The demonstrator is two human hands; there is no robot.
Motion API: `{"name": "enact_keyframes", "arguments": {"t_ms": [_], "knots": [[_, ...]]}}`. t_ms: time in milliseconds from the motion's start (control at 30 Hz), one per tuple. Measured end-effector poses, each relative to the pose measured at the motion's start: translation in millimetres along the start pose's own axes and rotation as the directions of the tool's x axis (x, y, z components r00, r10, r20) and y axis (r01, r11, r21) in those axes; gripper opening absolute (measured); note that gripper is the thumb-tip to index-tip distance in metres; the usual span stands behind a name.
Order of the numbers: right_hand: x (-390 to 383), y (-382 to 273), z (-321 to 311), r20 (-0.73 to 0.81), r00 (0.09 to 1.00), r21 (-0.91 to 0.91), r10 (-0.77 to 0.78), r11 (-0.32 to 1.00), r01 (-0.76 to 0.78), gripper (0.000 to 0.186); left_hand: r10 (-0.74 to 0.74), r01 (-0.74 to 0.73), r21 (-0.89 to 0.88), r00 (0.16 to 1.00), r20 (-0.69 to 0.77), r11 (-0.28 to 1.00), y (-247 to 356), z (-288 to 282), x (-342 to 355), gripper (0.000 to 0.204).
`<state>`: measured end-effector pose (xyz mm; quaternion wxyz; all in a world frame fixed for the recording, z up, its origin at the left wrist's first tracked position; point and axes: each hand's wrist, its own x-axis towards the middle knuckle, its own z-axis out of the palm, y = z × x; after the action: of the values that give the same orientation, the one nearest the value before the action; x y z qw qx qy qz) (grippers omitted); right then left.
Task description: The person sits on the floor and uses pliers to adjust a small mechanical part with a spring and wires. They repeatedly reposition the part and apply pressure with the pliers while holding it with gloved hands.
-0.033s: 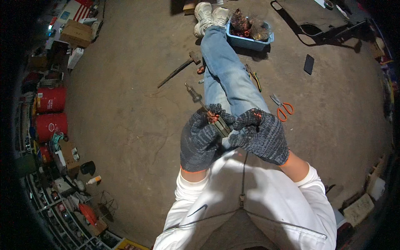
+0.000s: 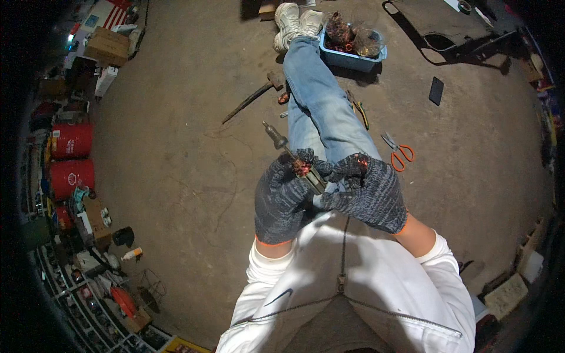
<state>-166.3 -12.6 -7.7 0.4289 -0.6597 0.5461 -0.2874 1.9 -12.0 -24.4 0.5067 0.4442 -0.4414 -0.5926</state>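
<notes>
A small motor rotor (image 2: 313, 178) with copper windings and a long metal shaft (image 2: 275, 136) lies tilted above my lap, the shaft pointing up and left. My left hand (image 2: 282, 191), in a grey knit glove with an orange cuff, is closed around it. My right hand (image 2: 371, 191), gloved the same way, is curled with its fingertips close to the rotor's lower end. Reddish copper wire (image 2: 361, 162) shows at the right glove's upper edge. Whatever the right fingertips pinch is hidden.
On the floor lie a hammer (image 2: 253, 100), pliers (image 2: 361, 112), orange-handled scissors (image 2: 402, 155) and a black phone (image 2: 436, 91). A blue bin (image 2: 353, 60) with copper scrap stands by my shoes. Red drums (image 2: 72, 179) and cluttered shelving line the left side.
The rotor has turned slightly in my left hand, and its shaft tip has shifted a little. My right hand has barely moved.
</notes>
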Motion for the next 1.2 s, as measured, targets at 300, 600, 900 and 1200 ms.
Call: {"name": "enact_keyframes", "arguments": {"t_ms": [300,600,900,1200], "knots": [[-1,-1,5,0.162,0.984,0.124,-0.081,0.990,0.061,0.045,-0.106,0.101,-0.067,0.991,-0.083,0.993,12,8,-10,0.062],[-5,21,8,0.291,0.951,0.423,-0.107,0.906,-0.028,0.029,0.026,-0.027,-0.051,0.999,-0.018,0.998,1,2,-13,0.065],[-12,39,19,0.301,0.907,0.436,-0.296,0.888,0.145,0.031,-0.129,0.138,-0.116,0.989,0.078,0.984,5,7,-15,0.057],[-12,37,19,0.390,0.895,0.301,-0.216,0.948,0.098,0.029,-0.051,0.061,-0.135,0.996,0.080,0.989,9,9,-14,0.050]]}}
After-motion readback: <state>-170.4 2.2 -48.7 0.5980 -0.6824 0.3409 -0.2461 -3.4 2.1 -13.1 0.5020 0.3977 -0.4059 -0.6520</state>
